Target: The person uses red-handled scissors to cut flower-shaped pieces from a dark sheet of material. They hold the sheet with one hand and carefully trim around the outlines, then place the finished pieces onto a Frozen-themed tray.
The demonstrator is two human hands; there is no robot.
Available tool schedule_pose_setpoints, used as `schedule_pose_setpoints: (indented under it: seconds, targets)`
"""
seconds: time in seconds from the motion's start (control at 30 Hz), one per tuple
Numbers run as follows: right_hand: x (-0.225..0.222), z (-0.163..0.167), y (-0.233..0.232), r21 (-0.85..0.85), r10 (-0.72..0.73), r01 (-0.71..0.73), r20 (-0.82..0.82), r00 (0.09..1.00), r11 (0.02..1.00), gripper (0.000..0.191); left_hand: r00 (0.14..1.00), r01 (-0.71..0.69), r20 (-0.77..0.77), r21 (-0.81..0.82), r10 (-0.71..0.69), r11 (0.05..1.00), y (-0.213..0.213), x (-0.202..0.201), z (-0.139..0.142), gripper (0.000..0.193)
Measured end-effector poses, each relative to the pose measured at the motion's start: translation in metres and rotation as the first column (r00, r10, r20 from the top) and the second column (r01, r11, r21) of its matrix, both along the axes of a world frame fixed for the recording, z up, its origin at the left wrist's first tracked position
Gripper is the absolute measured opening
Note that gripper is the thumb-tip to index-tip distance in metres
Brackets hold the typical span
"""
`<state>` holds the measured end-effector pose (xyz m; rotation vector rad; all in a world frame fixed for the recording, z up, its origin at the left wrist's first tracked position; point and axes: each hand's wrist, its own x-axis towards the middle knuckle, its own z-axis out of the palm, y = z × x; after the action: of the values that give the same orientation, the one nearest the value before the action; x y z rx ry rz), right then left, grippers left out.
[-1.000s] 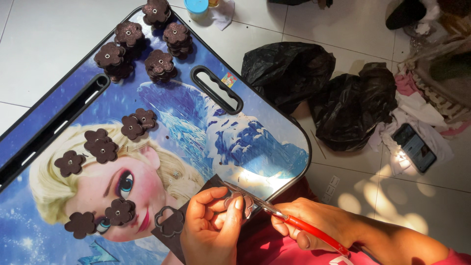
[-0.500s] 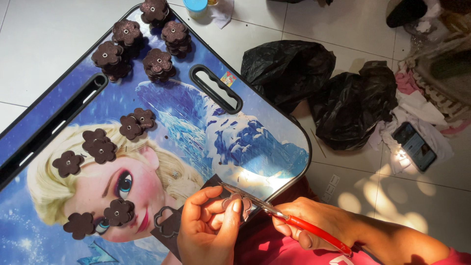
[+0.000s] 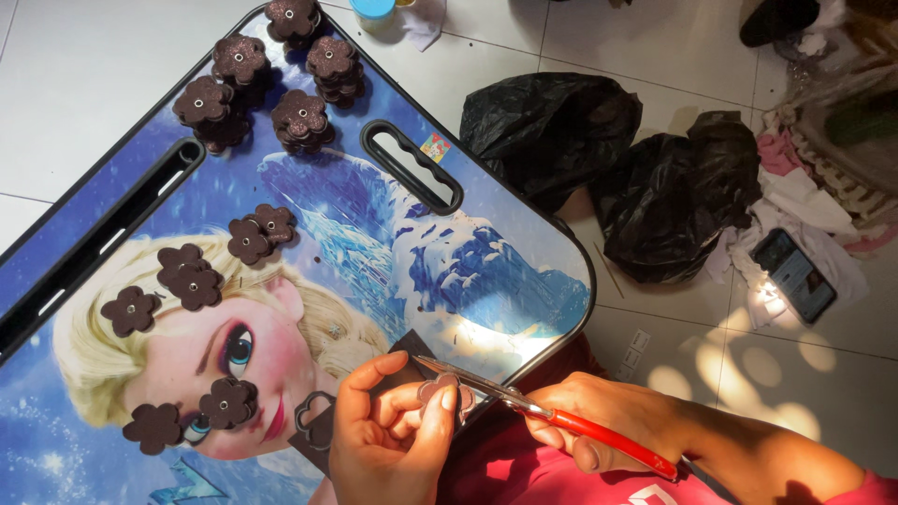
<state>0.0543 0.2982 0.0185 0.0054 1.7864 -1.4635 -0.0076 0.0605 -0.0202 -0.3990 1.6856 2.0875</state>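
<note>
Brown felt, cut into a small flower piece [image 3: 440, 391], sits pinched in the left hand [image 3: 388, 435] at the near edge of the blue printed surface [image 3: 393, 243]. Her right hand [image 3: 608, 416] is closed round the red-handled scissors [image 3: 552, 411], blades parted just at the petal's edge. I'd say the blade tips run very close to the left fingertips [image 3: 438, 425]; one careless snip could nick skin or slice a petal off, since the piece is so small.

lit phone screen [image 3: 793, 274] on cloths, small square sticker [image 3: 434, 147]
</note>
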Motion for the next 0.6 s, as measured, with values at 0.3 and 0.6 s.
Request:
schedule_pose_setpoints:
  seconds: [0.3,0.6]
  targets:
    - [0.0009,-0.0016,0.0016,-0.021,-0.018,0.019,0.044,0.999,1.000,0.073,0.999,0.033,-0.011,-0.031,-0.033,0.999,-0.0035,-0.0037,0.0036,0.058]
    - [0.0006,-0.0044,0.0031,-0.014,0.002,-0.002,0.019,1.000,1.000,0.099,1.000,0.026,-0.001,-0.039,-0.026,0.999,-0.0054,-0.0049,0.0036,0.059]
